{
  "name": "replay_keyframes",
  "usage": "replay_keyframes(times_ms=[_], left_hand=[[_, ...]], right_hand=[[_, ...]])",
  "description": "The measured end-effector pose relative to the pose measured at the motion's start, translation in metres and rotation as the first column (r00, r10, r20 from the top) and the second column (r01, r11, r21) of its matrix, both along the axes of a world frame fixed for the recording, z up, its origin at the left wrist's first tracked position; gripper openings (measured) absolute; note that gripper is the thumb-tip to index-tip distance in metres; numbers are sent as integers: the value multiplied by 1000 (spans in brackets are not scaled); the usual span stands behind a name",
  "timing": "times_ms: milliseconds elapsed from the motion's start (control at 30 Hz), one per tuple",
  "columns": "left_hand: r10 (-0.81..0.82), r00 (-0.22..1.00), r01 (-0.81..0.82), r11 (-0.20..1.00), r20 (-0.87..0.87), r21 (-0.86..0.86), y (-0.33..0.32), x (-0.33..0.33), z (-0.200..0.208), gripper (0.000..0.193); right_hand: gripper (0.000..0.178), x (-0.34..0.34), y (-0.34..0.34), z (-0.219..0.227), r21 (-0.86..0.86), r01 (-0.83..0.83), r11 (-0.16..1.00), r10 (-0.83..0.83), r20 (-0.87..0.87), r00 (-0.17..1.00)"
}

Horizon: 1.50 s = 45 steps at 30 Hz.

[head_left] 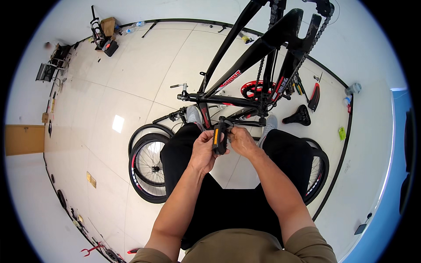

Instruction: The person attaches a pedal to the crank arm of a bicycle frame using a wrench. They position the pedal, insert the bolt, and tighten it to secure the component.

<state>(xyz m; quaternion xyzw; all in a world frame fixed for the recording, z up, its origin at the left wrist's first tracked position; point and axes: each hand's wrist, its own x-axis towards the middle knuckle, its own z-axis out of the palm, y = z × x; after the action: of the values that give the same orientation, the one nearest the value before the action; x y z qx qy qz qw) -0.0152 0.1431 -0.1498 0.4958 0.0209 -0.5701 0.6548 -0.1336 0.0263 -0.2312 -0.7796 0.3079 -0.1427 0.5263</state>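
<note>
A black bicycle pedal [222, 141] with an orange reflector sits between my hands, close to the end of a black crank arm [240, 122]. My left hand [203, 151] is closed around the pedal's left side, thumb and fingers on its body. On the other side, my right hand [244, 142] has its fingers pinched together beside the pedal's inner end; what they grip is mostly hidden. The crank belongs to a black bicycle frame [245, 57] with red markings, standing wheelless in front of me. Its red chainring [251, 90] and hanging chain show behind the tubes.
Wheels lie by my legs, one at left [149, 168] and one at right [322, 171]. A black saddle [298, 115] and a red-black fender [314, 96] rest on the tiles at right. Far left stands a box [108, 26] among tools and parts along the wall.
</note>
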Motion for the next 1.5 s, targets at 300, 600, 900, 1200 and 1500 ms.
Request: replay_keyframes(times_ms=[300,600,900,1200,1500], left_hand=[[9,994,-13,999,106,38,1,-1,3,14],[-2,988,-3,1000,154,31,0,0,1,13],[23,999,-20,996,34,-90,-3,-8,2,25],[-46,999,48,986,20,-160,-3,-4,7,44],[-51,939,76,995,340,-60,-8,-4,-9,39]], right_hand=[[20,-2,0,1,-58,-17,998,16,-12,1000],[20,-6,-4,3,-93,-59,994,52,-78,996],[11,-7,-14,-11,-92,-69,993,72,22,997],[11,-21,0,36,84,22,996,2,-278,960],[18,-67,-27,120,-169,-217,961,85,-569,818]])
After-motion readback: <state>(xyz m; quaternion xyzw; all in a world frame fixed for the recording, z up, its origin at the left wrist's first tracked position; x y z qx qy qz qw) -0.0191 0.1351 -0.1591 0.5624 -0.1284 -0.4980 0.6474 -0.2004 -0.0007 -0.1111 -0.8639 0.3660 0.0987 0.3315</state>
